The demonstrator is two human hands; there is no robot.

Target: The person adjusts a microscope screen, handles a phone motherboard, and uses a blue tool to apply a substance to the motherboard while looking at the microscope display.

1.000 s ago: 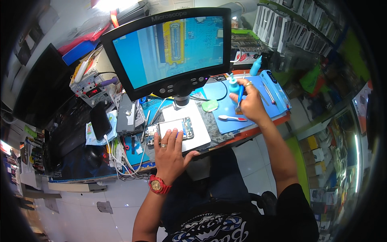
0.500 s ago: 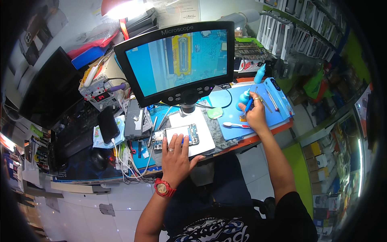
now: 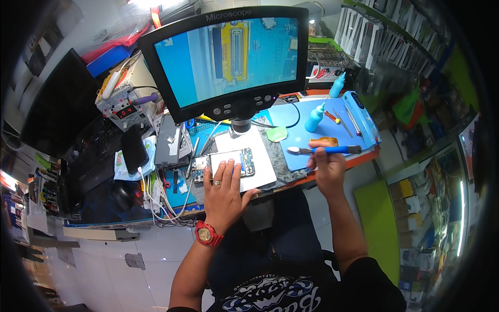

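My left hand lies with fingers spread on an opened phone on a white pad. Above it, the microscope monitor shows an enlarged yellow-rimmed connector. My right hand pinches a blue-handled tool held sideways over the blue mat. A white brush head shows at its left; whether it joins that handle I cannot tell. Just beyond lie an orange-brown item and a pale green object. A light-blue squeeze bottle stands on the mat.
A power supply, dark phone, grey box and white cables crowd the left, beside a keyboard and mouse. At right are tweezers, a small screwdriver, a second bottle and a long blue device.
My right hand has moved down toward the table's front edge, away from the bottle, and its blue tool has turned from upright to horizontal. My left hand stays on the opened phone.
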